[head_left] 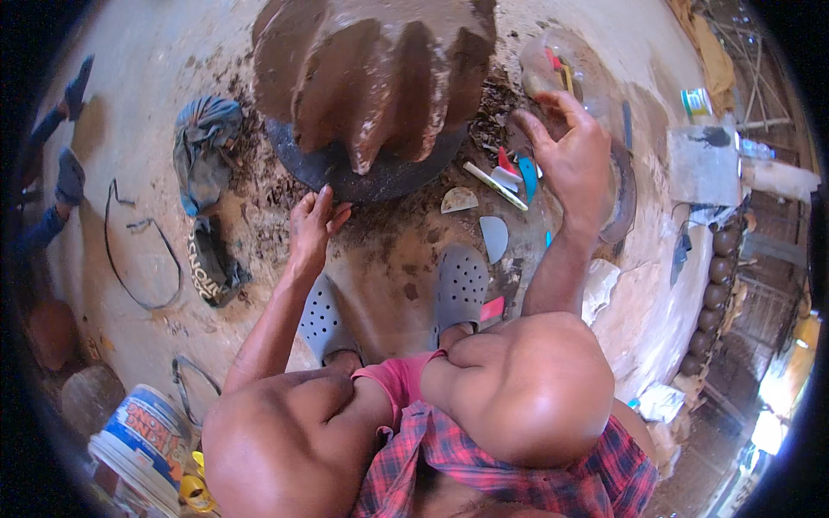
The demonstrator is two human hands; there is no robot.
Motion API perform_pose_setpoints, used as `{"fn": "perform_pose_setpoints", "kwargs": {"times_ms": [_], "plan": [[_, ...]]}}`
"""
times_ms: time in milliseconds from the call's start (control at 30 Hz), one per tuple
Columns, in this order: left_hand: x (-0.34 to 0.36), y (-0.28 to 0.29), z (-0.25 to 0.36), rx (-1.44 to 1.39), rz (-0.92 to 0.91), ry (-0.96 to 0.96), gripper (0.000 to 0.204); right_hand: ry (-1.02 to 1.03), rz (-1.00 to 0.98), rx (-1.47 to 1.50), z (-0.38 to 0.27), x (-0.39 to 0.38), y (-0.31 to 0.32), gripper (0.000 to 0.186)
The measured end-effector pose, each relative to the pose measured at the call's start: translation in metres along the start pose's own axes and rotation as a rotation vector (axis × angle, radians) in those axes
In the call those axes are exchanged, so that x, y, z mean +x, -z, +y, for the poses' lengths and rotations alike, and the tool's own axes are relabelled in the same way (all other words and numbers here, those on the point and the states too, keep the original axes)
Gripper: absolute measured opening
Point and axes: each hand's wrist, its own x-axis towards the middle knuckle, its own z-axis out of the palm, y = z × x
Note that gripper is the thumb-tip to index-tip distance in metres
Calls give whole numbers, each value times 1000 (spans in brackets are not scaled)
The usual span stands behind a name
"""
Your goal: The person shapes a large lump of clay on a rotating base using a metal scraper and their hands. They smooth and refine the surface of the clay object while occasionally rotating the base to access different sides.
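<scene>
A large brown wet-clay form (371,78) with deep vertical ridges stands on a dark round turntable (389,186) in front of me. My left hand (315,223) is at the turntable's near left edge, its fingertips against the rim, fingers loosely bent and apart. To the right, my right hand (572,151) hovers beside a clear plastic basin (540,60), fingers curved and spread with nothing visible in them. Below it on the floor lie a blue tool (528,180), a pale stick (496,186), a tan half-round scraper (459,200) and a white half-round scraper (494,239).
Clay scraps surround the turntable. A bunched blue-grey cloth (205,142) and a thin black loop (142,224) lie left. A white-and-blue bucket (142,440) stands lower left. My grey clogs (461,289) are between my arms. Another person's feet (71,177) show far left.
</scene>
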Motion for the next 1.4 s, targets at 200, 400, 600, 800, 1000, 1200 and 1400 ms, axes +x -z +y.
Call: {"fn": "perform_pose_setpoints", "kwargs": {"times_ms": [200,400,600,800,1000,1200,1400], "plan": [[10,11,-8,2,-34,2,25,331,189,508,-32,9,-17,34],[14,18,-14,29,-50,-46,26,272,26,648,-41,26,-23,22],[8,15,-5,21,-69,-55,26,237,-387,557,7,23,-10,19],[3,9,4,22,-12,-55,24,273,-74,144,3,5,-4,28],[3,8,3,32,0,-38,26,200,16,589,-49,18,0,19],[3,7,1,-8,3,5,26,159,50,856,-57,26,-17,10],[2,2,4,-11,12,0,30,187,-77,572,-30,17,-13,11]]}}
